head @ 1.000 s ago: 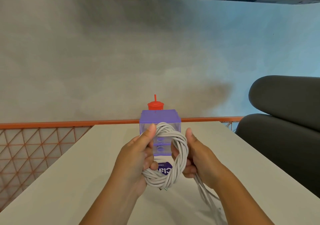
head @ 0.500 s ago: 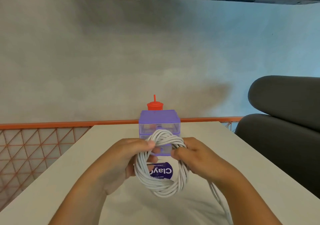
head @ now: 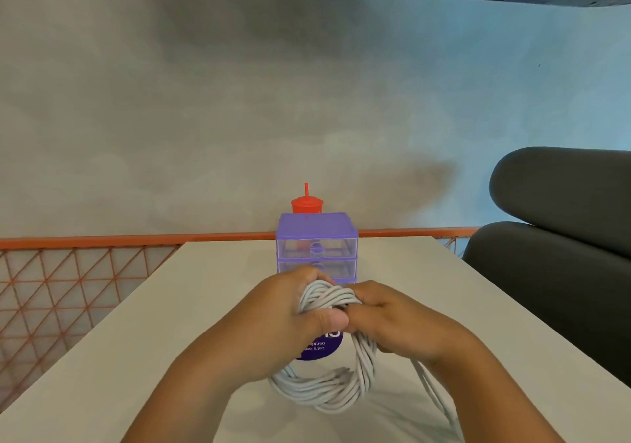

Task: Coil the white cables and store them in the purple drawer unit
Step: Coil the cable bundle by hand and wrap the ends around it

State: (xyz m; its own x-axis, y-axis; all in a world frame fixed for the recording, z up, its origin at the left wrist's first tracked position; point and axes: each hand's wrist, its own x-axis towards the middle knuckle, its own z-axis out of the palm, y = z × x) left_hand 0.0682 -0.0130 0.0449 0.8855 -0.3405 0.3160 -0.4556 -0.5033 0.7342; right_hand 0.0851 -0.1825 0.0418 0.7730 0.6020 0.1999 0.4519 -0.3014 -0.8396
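Head view. Gripping the top of the coiled white cables (head: 327, 388) with left hand (head: 290, 319) and right hand (head: 392, 326), fingers curled round the bundle, left thumb pressed across the strands. Lowered since 1 s ago, with the grip moved from the coil's sides to its top and the bottom loop near the table (head: 205, 289). Held just before the purple drawer unit (head: 316, 234), its visible drawers closed. Probably cinching the wraps. Not ready to store, with a loose tail (head: 437, 394) trailing right.

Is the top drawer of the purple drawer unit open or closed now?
Closed. The top drawer sits flush in the purple drawer unit, nothing pulled out. The lowest drawer is mostly hidden behind the white cables: cannot tell.
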